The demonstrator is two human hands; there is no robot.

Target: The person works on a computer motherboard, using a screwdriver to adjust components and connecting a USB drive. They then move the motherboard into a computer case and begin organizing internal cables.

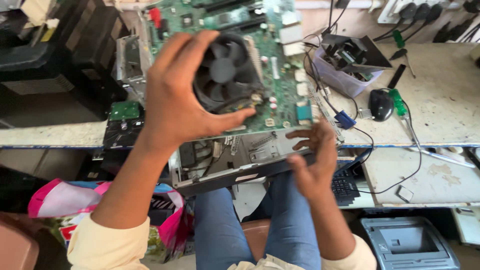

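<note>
My left hand (175, 95) grips a round black cooling fan (225, 70) that sits on a green computer motherboard (280, 75), thumb under the fan and fingers over its top. The board is lifted and tilted above a grey metal computer case (235, 165) resting on my knees. My right hand (312, 160) is below the board's lower right corner, by the case's right edge, fingers curled and blurred; whether it grips anything is unclear.
A dusty workbench (445, 105) holds a black mouse (381, 105), a green-handled screwdriver (400, 102) and a plastic tub of parts (345, 75). A black keyboard (345, 187) lies on a lower shelf. A pink bag (65, 200) sits left, a grey printer (407, 245) lower right.
</note>
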